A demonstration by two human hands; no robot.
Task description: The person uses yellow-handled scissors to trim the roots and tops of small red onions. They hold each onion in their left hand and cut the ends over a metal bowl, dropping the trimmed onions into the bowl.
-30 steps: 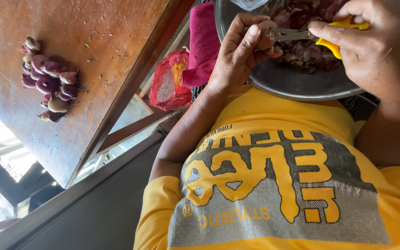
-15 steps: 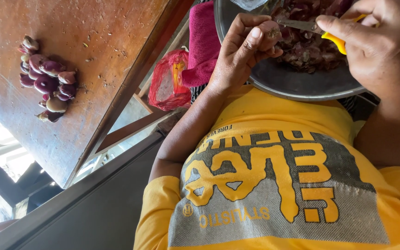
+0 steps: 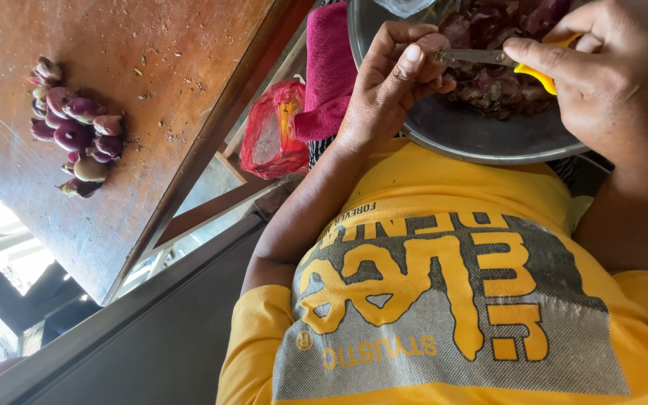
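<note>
Step in hand: peeling. Left hand [image 3: 395, 82], fingers pinching a small shallot [image 3: 435, 42] over the metal bowl [image 3: 481, 131]; right hand [image 3: 609, 71], fingers closed on yellow-handled knife [image 3: 504, 60]. Next move likely needs shallow, controlled blade work.

A worn brown wooden table [image 3: 151, 97] fills the upper left, its top flecked with crumbs; a dark rail [image 3: 114, 322] runs diagonally below it; bright daylight glares at the lower left edge; a red plastic bag [image 3: 271, 135] hangs beside a pink cloth [image 3: 328, 67].
</note>
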